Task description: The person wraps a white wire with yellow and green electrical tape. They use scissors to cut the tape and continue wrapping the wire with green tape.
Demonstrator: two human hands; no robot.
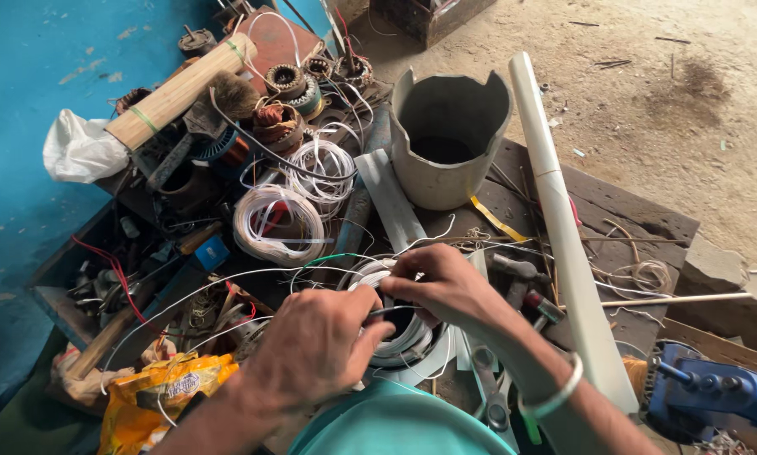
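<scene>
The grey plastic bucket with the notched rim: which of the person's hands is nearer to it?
Right. The right hand sits just below the grey bucket, while the left hand is lower and further left, both on the white wire coil.

Wire coil (279,223) left of bucket (446,139), long blade (564,244) to its right

Camera: one, worn on my head.
Facing: steeply down and forward over my hands (378,324).
Nearness: close to the cluttered surface (614,211).
Beyond: sandy floor (648,76), upper right.
</scene>
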